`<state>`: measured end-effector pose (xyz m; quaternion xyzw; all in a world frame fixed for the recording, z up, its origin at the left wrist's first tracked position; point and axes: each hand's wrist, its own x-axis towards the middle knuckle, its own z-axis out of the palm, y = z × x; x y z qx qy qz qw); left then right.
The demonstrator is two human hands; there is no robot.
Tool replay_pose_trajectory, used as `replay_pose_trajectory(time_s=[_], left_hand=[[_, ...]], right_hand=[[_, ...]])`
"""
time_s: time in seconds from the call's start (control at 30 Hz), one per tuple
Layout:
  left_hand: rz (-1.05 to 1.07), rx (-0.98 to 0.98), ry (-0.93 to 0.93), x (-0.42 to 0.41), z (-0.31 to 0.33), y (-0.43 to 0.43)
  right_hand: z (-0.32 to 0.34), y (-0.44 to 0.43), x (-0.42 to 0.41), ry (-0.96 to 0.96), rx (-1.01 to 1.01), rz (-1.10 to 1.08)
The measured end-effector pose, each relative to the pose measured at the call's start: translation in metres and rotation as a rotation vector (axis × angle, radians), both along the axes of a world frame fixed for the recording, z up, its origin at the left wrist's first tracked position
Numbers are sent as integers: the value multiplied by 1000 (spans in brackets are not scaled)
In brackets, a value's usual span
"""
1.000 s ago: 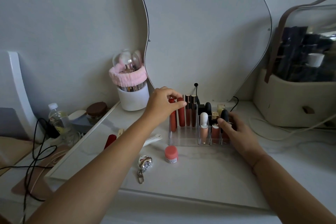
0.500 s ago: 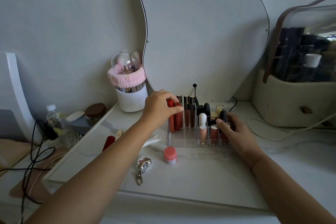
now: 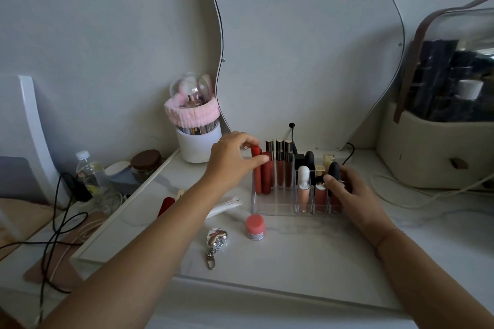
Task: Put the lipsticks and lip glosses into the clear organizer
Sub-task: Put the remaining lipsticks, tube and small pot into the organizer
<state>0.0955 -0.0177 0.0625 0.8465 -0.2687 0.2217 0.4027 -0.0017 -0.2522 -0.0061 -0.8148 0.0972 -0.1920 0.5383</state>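
Note:
The clear organizer [image 3: 278, 207] stands on the white tabletop with several lipsticks and lip glosses upright in its slots. My left hand [image 3: 232, 160] pinches the top of a red lip gloss tube [image 3: 257, 176] standing in the organizer's left compartment, beside a second red tube [image 3: 266, 176]. My right hand [image 3: 350, 192] holds the organizer's right end, thumb at a black-capped tube [image 3: 333, 171]. A white-capped gloss [image 3: 304, 184] stands in front. Another red tube [image 3: 166, 204] lies on the table left of my forearm.
A small pink jar [image 3: 255, 227] and a silver heart keychain [image 3: 216, 239] lie in front of the organizer. A white brush holder with a pink band [image 3: 197, 139] stands behind left, a wavy mirror [image 3: 307, 48] behind, a bag [image 3: 438, 147] at right. Cables [image 3: 61, 222] lie at left.
My left hand has lowered the red tube down into the organizer's left compartment. My right hand has stayed on the organizer's right end.

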Motion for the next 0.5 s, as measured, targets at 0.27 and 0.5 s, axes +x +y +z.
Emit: replay_pose_trajectory(time_s=[0.27, 0.5], left_hand=[[294, -22, 131, 1, -20, 109], [376, 132, 563, 2, -49, 173]], right_hand=[[0, 0, 0, -3, -12, 6], [-2, -1, 0, 22, -19, 21]])
